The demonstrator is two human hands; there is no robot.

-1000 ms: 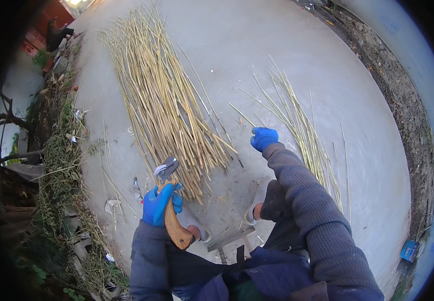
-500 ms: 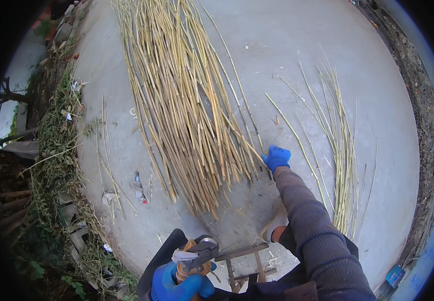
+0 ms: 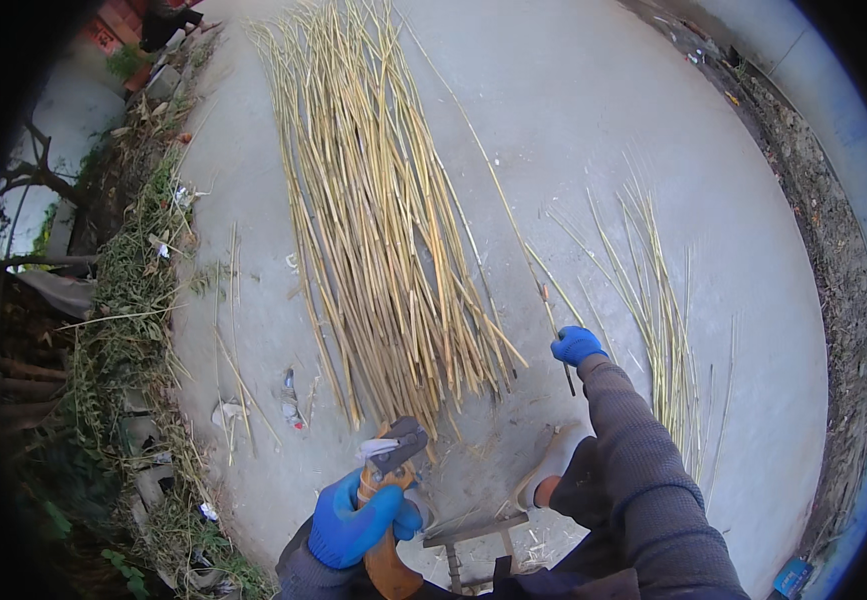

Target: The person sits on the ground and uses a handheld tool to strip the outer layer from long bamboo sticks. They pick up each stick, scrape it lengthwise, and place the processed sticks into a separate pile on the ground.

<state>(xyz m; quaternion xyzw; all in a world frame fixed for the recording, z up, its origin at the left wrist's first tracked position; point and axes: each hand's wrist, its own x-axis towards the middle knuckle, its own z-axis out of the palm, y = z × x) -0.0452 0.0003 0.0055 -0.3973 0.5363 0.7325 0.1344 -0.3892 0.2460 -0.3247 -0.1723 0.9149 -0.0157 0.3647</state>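
My left hand (image 3: 348, 525), in a blue glove, is closed round a tool with a curved wooden handle (image 3: 391, 568). At the tool's top is a dark metal head (image 3: 400, 445) with something pale beside it; its exact kind is unclear. Out to the right, my right hand (image 3: 577, 346), also blue-gloved, grips a long thin cane stalk (image 3: 501, 190). The stalk's dark lower end sticks out below the fist, and its far part slants up beside the big pile of yellow-brown canes (image 3: 383, 230).
Thinner greenish stalks (image 3: 668, 340) lie at the right. A small clear bottle (image 3: 291, 400) lies left of the pile, near loose stalks. Weeds (image 3: 133, 280) line the left edge of the concrete. Between my legs stands a low stool (image 3: 473, 530), near my shoe (image 3: 553, 462).
My right hand has moved slightly right and nearer, drawing the stalk away from the pile. My left hand has risen with the tool. The view has shifted.
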